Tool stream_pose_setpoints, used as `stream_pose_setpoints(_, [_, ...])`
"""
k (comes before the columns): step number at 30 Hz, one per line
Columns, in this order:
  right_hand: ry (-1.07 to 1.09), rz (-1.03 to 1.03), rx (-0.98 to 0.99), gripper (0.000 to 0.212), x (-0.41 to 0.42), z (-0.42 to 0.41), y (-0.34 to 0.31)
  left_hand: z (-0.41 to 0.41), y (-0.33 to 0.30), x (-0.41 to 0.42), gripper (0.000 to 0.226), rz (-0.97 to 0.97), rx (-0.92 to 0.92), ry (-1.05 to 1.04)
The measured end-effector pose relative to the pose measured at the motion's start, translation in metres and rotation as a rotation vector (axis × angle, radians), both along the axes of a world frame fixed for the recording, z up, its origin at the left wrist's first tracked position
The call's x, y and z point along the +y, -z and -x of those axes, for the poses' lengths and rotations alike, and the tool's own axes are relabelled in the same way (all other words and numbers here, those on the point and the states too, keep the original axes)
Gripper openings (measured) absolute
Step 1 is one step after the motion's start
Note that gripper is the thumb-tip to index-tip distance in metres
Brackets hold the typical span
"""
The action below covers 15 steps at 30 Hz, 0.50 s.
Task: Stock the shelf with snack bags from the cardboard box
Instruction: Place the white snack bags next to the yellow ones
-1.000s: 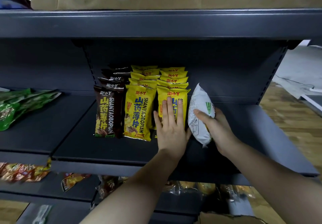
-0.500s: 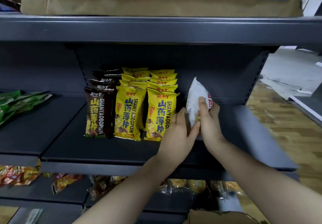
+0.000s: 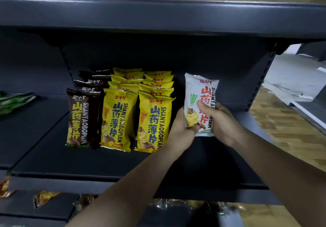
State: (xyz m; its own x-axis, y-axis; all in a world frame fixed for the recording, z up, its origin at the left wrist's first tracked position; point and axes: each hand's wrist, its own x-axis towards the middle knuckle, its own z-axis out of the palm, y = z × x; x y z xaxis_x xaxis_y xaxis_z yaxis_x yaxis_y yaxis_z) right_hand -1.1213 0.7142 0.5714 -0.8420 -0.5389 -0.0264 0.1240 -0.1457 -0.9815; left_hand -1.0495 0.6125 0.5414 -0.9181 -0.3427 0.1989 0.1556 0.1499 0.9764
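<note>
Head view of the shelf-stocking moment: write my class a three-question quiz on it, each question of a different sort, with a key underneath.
1. True or false: the white snack bag is held upright with its printed front toward the camera.
2. Multiple choice: which hands grip the white snack bag? A) left hand only B) right hand only C) both
3. Fill in: on the shelf, counting from the left, the front of the rows shows one brown bag and then ___ yellow bags.

Key
1. True
2. C
3. Two; the white bag is to the right of them, over bare shelf.
</note>
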Motion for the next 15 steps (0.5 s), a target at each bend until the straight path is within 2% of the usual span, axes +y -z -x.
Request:
stream_pose_setpoints(3, [0.078,-0.004,0.023,0.040,-0.016,0.016,0.006,0.018,0.013,-0.001,0.060,0.165,0.022,-0.166])
stream_pose_setpoints(5, [0.111,-0.024,0.045,0.037,-0.026,0.024,0.008,0.027,0.020,0.001,0.080,0.336,-0.044,-0.243])
stream_pose_setpoints(8, [0.129,-0.048,0.051,0.030,-0.037,0.035,0.011,0.040,0.024,0.003,0.105,0.434,-0.185,-0.304])
stream_pose_setpoints(11, [0.143,-0.051,0.057,0.027,-0.047,0.046,0.014,0.056,0.021,0.002,0.102,0.487,-0.242,-0.358])
stream_pose_setpoints(15, [0.188,0.028,0.059,0.023,-0.063,0.059,0.017,0.073,0.020,0.005,0.084,0.530,-0.249,-0.460])
